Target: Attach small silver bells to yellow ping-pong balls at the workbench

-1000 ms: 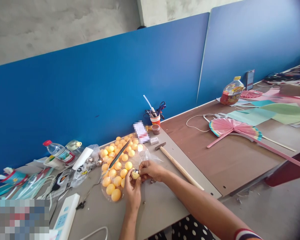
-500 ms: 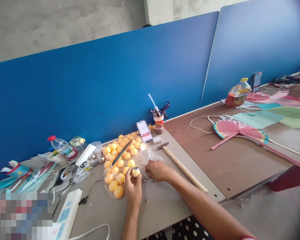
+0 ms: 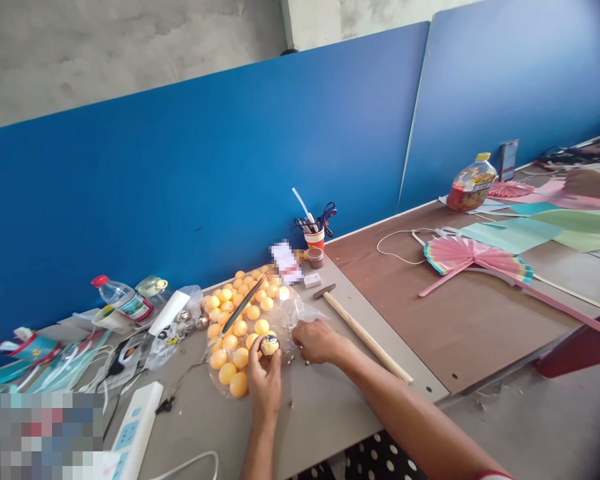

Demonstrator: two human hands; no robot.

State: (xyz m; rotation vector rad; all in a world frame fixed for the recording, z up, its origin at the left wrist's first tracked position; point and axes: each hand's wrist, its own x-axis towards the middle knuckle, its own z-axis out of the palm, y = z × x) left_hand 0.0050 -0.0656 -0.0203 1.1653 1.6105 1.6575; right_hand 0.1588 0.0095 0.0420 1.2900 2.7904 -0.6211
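Small round shiny ball, pale gold with dark patches (image 3: pixel 269 345), at the near edge of the orange balls, held up in the left hand (image 3: pixel 265 380). Left fingers closed round it, thumb on the right side, fingers on the left; forearm comes up from the near edge, almost straight. Right hand (image 3: pixel 316 341) just right of the ball, apart from it: back of hand up, fingers curled and pointing left, low over the grey tabletop (image 3: pixel 330 407). Can't tell if the right fingertips grip anything. Right forearm slants in from the near right. Tiny metallic bits (image 3: pixel 292 403) lie near the right hand, too small to identify.

Left and far of the hands: many glossy orange balls (image 3: pixel 239 385) in clear plastic, long slim dark tweezers (image 3: pixel 243 305) lying across them, tips far. Right: hammer with dark metal head and pale wooden handle (image 3: pixel 367 339), head far, handle running near right. Far: small white rectangular box (image 3: pixel 312 281). Near left: white power strip with blue socket panels (image 3: pixel 136 427).
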